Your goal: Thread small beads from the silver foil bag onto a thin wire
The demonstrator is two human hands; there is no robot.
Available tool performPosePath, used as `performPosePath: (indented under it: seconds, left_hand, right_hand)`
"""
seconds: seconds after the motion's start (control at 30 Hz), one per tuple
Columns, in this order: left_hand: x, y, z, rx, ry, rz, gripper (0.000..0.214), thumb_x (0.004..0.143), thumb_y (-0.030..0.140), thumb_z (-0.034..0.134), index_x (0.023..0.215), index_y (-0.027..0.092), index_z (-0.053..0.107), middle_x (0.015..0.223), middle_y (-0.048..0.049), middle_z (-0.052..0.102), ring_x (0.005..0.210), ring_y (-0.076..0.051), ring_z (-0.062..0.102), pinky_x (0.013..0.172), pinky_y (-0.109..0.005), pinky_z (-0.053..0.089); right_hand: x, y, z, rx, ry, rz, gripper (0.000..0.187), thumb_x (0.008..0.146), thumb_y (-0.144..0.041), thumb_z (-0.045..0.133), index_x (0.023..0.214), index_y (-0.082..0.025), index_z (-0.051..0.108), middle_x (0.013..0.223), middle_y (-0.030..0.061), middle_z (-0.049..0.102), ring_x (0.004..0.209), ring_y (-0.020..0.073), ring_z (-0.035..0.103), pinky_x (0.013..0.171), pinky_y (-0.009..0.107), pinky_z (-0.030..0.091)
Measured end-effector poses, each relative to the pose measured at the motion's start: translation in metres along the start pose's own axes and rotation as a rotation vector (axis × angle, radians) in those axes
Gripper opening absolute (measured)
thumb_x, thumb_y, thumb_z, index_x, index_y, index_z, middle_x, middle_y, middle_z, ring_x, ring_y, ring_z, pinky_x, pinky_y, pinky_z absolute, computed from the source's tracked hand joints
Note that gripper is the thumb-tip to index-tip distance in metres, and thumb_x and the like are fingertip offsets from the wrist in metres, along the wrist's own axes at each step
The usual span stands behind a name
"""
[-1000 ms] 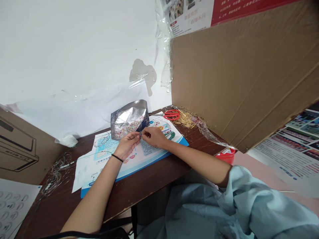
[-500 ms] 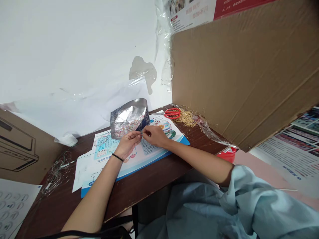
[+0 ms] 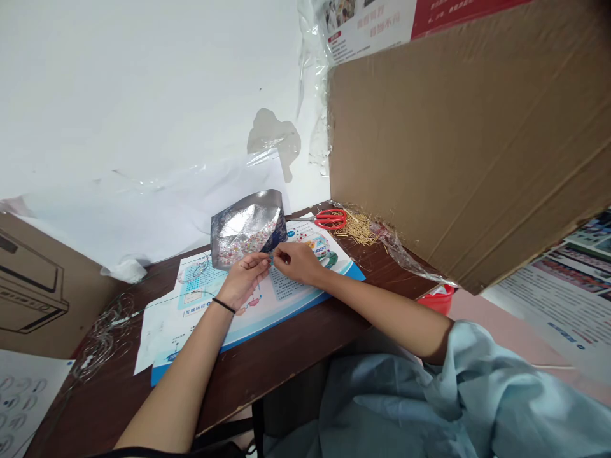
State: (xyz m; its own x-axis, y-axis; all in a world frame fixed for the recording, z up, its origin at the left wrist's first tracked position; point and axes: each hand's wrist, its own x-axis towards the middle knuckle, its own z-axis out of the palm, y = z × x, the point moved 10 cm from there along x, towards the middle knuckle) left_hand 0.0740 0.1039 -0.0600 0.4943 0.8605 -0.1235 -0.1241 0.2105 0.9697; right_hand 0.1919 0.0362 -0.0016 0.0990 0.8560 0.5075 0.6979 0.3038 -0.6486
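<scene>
Left grip and right grip pinch, contents unclear, close by the pouch edge.

Item between fingers too small to tell; cardboard box cut off by left edge.

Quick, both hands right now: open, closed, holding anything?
Left hand: thumb and fingertips pinched closed; anything held is too small to make out.
Right hand: fingers curled, pinched closed; anything held can't be told.
</scene>
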Motion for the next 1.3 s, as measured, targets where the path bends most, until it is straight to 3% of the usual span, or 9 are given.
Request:
performPosePath:
  seconds: [0.53, 0.93, 1.3]
  left_hand:
    - [0.0021, -0.0024, -0.0002, 0.013, -0.036, 0.020, 0.028, 0.060, 0.029, 0.086, 0.082, 0.015, 0.074, 0.082, -0.0050, 0.068, 0.080, -0.013, 0.062, 0.077, -0.026, 0.050]
    - [0.0019, -0.0040, 0.0027, -0.003, -0.050, 0.003, 0.027, 0.057, 0.021, 0.086, 0.080, 0.016, 0.074, 0.082, -0.0055, 0.070, 0.075, -0.014, 0.062, 0.076, -0.028, 0.050]
    - [-0.0006, -0.0019, 0.0053, 0.003, -0.054, -0.001, 0.030, 0.057, 0.023, 0.087, 0.082, 0.015, 0.072, 0.080, -0.0038, 0.069, 0.077, -0.013, 0.063, 0.074, -0.025, 0.051]
  right_hand:
    - [-0.0009, -0.0016, 0.0003, 0.031, 0.028, -0.039, 0.009, 0.080, -0.017, 0.053, 0.074, -0.018, 0.060, 0.069, -0.0007, 0.062, 0.062, 0.0102, 0.050, 0.063, 0.023, 0.035]
    - [-0.0019, -0.0022, 0.0007, 0.026, 0.014, -0.047, 0.010, 0.082, -0.020, 0.052, 0.074, -0.019, 0.059, 0.068, -0.0011, 0.060, 0.063, 0.0101, 0.049, 0.065, 0.025, 0.036]
    - [-0.0019, -0.0033, -0.0015, 0.026, 0.032, -0.072, 0.011, 0.081, -0.021, 0.051, 0.073, -0.018, 0.057, 0.069, -0.0011, 0.060, 0.063, 0.0098, 0.049, 0.064, 0.024, 0.036]
